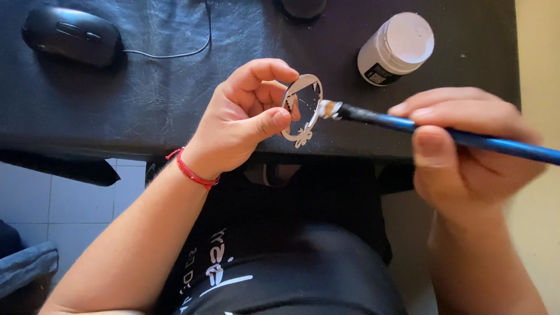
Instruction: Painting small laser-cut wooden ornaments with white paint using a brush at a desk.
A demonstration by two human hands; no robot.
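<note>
Left hand (245,119) pinches a small white ring-shaped cutout ornament (303,111) at its left rim, thumb and forefinger closed on it, held up in the air just above the near edge of the black surface (116,111). Right hand (466,146) grips a blue-handled paintbrush (466,137) closed between thumb and fingers; the white-loaded bristle tip touches the ornament's right rim

Step in hand, as I read it: coating the ornament white, working the outer ring. Most of the piece already looks white; the thin inner silhouettes and the bow shape at the bottom are too small to tell how well covered

Next move likely calls for turning the ring in the left fingers to bring an unpainted stretch to the brush, without smearing wet paint under the fingertips. Light pressure only, the cutout looks thin and could flex

White paint jar (396,49) lies tipped on the surface, lid on, up right of the work. Black mouse (70,36) with its cable far left, well apart
</note>
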